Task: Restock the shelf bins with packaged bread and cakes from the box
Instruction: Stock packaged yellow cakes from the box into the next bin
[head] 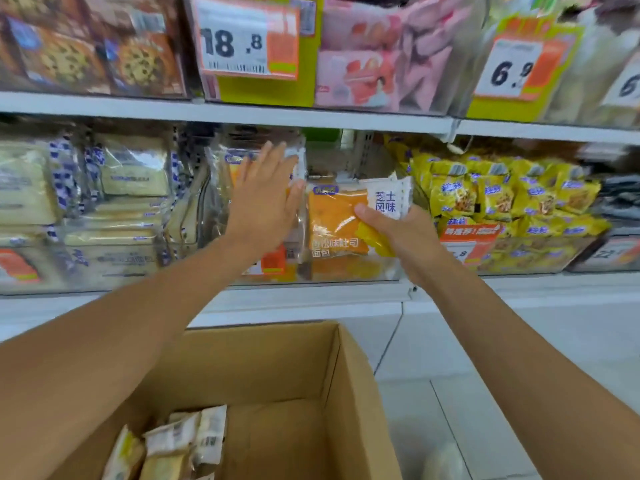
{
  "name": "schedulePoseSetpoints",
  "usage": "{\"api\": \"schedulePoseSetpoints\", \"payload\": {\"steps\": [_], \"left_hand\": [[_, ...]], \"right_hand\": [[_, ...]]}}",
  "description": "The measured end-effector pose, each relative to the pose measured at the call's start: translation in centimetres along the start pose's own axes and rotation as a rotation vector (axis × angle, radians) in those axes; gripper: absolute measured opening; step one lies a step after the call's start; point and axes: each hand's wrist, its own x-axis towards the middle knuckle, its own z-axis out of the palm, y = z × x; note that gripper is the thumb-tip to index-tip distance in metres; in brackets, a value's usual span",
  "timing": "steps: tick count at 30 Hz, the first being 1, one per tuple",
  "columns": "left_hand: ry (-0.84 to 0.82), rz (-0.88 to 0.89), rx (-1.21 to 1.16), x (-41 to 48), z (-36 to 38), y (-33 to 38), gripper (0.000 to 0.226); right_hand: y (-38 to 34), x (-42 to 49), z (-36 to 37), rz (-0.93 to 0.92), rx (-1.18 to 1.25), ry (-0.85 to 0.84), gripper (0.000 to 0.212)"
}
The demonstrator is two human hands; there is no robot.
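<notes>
My right hand [398, 233] grips an orange bread packet [337, 220] with a white label end, held at the front of the clear middle shelf bin [346, 271]. My left hand [266, 199] is flat with straight fingers, pressing against the packets [235, 161] standing in the same bin, just left of the held one. Below, the brown cardboard box [277, 368] sits open, with a few pale packaged cakes [180, 441] lying in its near left corner.
Pale sliced-bread packs [114, 188] fill the bin to the left, yellow snack bags [502, 199] the bin to the right. The upper shelf carries cookies, pink packets [363, 74] and price tags [242, 39]. White tiled floor [467, 358] lies right of the box.
</notes>
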Motion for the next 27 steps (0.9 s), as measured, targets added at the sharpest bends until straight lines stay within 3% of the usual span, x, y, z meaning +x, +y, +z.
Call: {"api": "schedulePoseSetpoints", "payload": {"steps": [7,11,14,16,21,24,27], "left_hand": [[-0.055,0.092,0.411,3.6,3.0,-4.8,0.073],[-0.009,0.114,0.449,3.6,3.6,-5.4,0.070],[0.049,0.139,0.453,3.5,3.6,-5.5,0.069],[0.064,0.150,0.456,3.4,3.6,-5.4,0.068],[0.090,0.151,0.469,3.5,3.7,-5.3,0.066],[0.088,0.155,0.471,3.4,3.6,-5.3,0.065],[0.097,0.161,0.466,3.4,3.7,-5.3,0.065]], "right_hand": [[-0.8,11.3,-0.3,0.004,0.014,0.179,0.047],[-0.4,16.6,2.4,-0.075,-0.013,0.229,0.041],[-0.6,20.6,3.3,-0.147,-0.008,0.233,0.075],[-0.3,22.0,3.6,-0.158,-0.195,0.202,0.084],[0.3,23.9,4.5,-0.152,-0.611,0.141,0.083],[0.0,24.6,5.2,-0.143,-0.516,0.099,0.101],[0.4,25.1,4.6,-0.093,-0.454,0.190,0.106]]}}
